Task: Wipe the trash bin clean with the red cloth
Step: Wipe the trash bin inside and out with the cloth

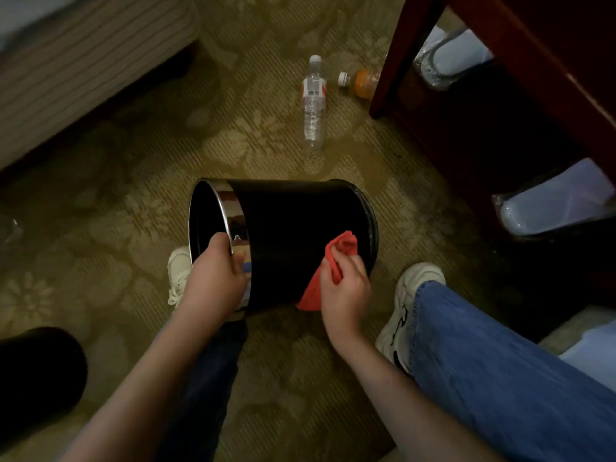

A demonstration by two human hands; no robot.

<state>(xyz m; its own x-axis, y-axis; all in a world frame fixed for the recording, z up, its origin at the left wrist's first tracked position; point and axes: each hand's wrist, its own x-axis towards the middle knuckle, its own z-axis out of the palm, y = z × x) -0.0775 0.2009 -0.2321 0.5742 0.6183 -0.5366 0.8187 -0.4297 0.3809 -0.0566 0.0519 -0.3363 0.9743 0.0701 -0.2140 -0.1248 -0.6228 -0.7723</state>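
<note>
Two grips: left hand clamps trash bin rim (chrome), right hand clutches red cloth.

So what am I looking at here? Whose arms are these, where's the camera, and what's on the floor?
No machine here: this is a person, filmed by one wide-angle camera worn on their head, looking down at their own arms. The left hand grips the shiny rim of a black trash bin tipped on its side, opening facing left. The right hand holds a bunched red cloth against the bin's outer wall. Beyond it, on the patterned carpet, lie a clear plastic bottle and a bottle of orange liquid, beside dark wooden furniture. Blue jeans and a pale shoe show lower right.
</note>
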